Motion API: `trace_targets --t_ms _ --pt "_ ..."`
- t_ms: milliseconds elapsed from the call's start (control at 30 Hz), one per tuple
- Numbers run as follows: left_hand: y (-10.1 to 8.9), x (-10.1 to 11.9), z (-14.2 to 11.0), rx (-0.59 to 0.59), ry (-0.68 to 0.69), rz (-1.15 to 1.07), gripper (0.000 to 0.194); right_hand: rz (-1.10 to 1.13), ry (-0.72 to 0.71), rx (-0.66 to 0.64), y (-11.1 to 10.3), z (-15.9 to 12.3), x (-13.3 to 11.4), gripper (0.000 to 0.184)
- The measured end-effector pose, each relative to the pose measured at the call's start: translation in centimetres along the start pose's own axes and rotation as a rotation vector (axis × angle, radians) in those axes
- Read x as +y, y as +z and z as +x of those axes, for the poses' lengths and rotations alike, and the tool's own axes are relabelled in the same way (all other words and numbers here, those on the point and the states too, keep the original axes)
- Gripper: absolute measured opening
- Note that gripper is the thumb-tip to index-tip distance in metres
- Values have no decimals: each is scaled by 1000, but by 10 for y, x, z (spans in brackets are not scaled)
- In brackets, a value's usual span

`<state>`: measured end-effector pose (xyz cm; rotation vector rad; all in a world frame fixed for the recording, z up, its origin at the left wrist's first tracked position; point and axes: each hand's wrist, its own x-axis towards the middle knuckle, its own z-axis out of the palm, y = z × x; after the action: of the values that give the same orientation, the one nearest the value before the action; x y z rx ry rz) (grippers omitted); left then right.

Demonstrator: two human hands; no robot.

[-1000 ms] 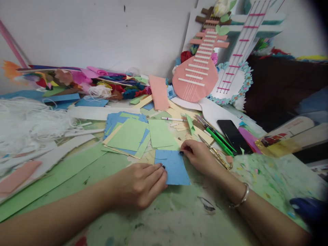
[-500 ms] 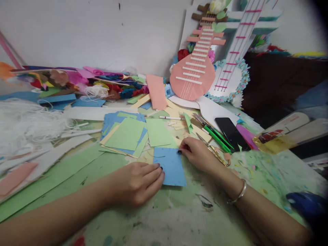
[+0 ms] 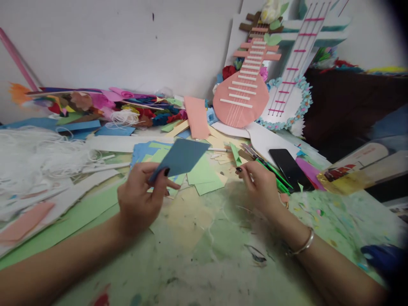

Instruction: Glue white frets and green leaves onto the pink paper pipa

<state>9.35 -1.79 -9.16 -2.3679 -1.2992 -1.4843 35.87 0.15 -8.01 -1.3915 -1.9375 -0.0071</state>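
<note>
My left hand (image 3: pixel 140 195) holds a blue square of paper (image 3: pixel 183 157) by its lower left corner, thumb on top. The paper is lifted and tilted over a pile of cut green paper pieces (image 3: pixel 202 172) and blue sheets (image 3: pixel 143 151). My right hand (image 3: pixel 259 182) is off to the right, thumb and finger pinched together beside a folded green paper strip (image 3: pixel 235 154). Whatever is between those fingertips, if anything, cannot be made out. The gold scissors seen earlier are mostly hidden by this hand.
A black phone (image 3: pixel 288 168) lies right of green pens (image 3: pixel 280 180). White string (image 3: pixel 41 157) heaps at the left by a long green strip (image 3: pixel 79 225). Paper lutes, one pink (image 3: pixel 244 100) and one white (image 3: pixel 287 93), lean on the wall.
The blue paper, earlier flat on the table under both hands, is now raised in my left hand, up and leftward. My right hand has let go of it and shifted right.
</note>
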Motion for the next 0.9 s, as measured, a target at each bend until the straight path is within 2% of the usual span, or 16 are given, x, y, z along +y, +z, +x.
trace_targets --t_ms 33,100,200,233,300,367,400,467,567,667,767,900 --pt "-1 0 2 39 -4 38 29 27 3 4 0 -1 -1 17" --pt "-2 0 5 96 120 162 23 126 14 4 -2 -3 -2 27" --pt "1 -2 2 -50 464 189 24 242 -2 -62 -7 -5 -7 30" --pt "2 -2 1 -94 537 169 25 263 -47 -115 -9 -5 -9 29" --pt "5 -2 -2 -154 595 151 23 289 -187 -263 -11 -5 -15 32" --pt "7 0 -4 -168 578 138 21 299 -319 -423 -8 -5 -20 42" --pt "8 1 -4 -169 556 114 20 301 -360 -464 -5 -5 -20 43" --pt "8 3 -3 -212 510 19 18 320 -408 -441 2 -5 -19 37" --pt "10 0 0 -364 403 -224 14 350 -452 -352 8 -6 -11 30" --pt "13 -7 4 -518 285 -431 14 375 -426 -468 5 -5 -6 27" --pt "16 -14 7 -650 259 -529 16 388 -364 -597 -1 -3 -7 26" --pt "15 -15 9 -712 222 -545 19 430 -336 -694 -5 1 -8 21"
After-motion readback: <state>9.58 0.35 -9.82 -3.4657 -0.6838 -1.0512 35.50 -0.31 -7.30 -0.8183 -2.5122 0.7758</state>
